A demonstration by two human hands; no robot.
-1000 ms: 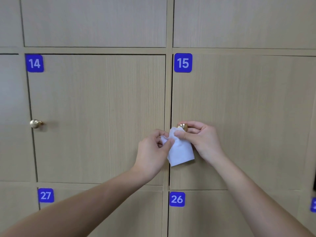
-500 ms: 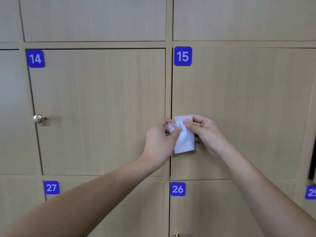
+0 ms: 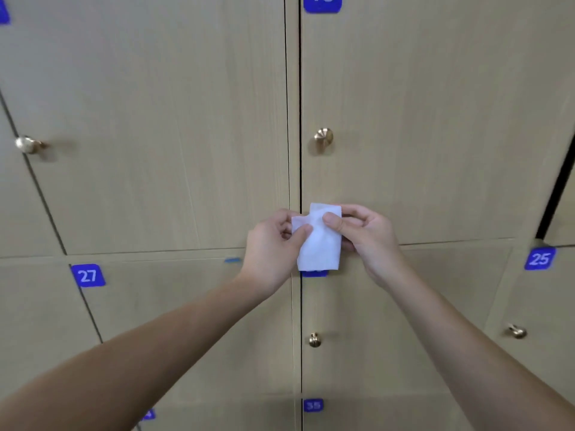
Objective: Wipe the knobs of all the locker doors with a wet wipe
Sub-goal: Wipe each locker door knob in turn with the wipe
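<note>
Far left, a brass knob (image 3: 27,144) on a shut locker door (image 3: 161,126), its number plate cut off at the top corner. Below, plate 27 (image 3: 88,275) on another shut door (image 3: 186,331), no contents visible behind any of them. Nearer the middle, the left hand (image 3: 273,247), thumb and fingers pinching the left upper edge of the white wet wipe (image 3: 317,244). Wipe held folded in front of the seam between the doors, hanging down over a blue plate (image 3: 315,273), number hidden. Above the wipe and well apart from it, a brass knob (image 3: 323,136) on the shut upper right door (image 3: 435,119), bare and untouched. Right of the wipe, the right hand (image 3: 367,234), thumb pressed on the wipe's front, fingers curled behind it. Lower down, a small knob (image 3: 314,339) on the door under the hands, and plate 35 (image 3: 313,405) beneath. Far right, plate 25 (image 3: 539,259) with its knob (image 3: 517,331) below; above, a dark gap (image 3: 557,188) at a door edge, interior not discernible.
</note>
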